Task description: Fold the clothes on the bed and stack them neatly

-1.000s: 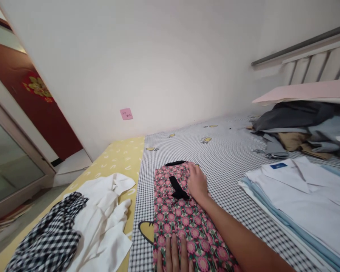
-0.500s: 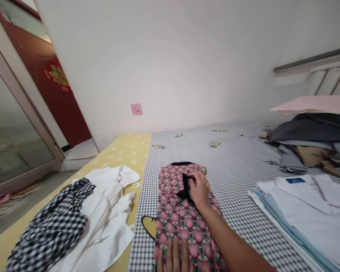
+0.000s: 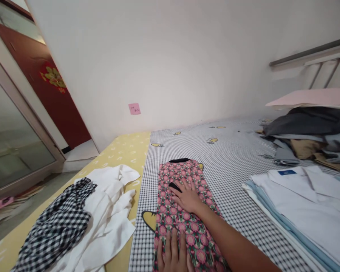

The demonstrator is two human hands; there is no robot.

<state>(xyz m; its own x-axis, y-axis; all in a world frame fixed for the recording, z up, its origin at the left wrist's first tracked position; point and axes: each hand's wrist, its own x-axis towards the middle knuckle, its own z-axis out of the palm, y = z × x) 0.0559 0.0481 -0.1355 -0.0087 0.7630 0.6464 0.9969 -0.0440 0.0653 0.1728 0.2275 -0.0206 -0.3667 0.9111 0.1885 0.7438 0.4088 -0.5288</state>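
A pink floral garment (image 3: 192, 234) with a black-trimmed neckline lies folded into a long strip on the checked bedding. My right hand (image 3: 187, 197) rests on its upper part, fingers spread, partly covering a small black-edged piece (image 3: 175, 186) of the cloth. Lower down, at the bottom edge of the view, my left hand (image 3: 174, 253) lies flat on the same garment with its fingers stretched out. The lower end of the garment is out of view.
To the left lie a rumpled white garment (image 3: 110, 211) and a black-and-white checked garment (image 3: 56, 223). A stack of folded shirts (image 3: 300, 200) is at right. Behind it stands a pile of dark and brown clothes (image 3: 306, 124). A wall (image 3: 187, 68) bounds the bed's far side.
My right hand has let go of the black-edged piece it was pinching and now lies flat over it, slightly lower and to the left. My left hand stays in place. The view has shifted slightly.
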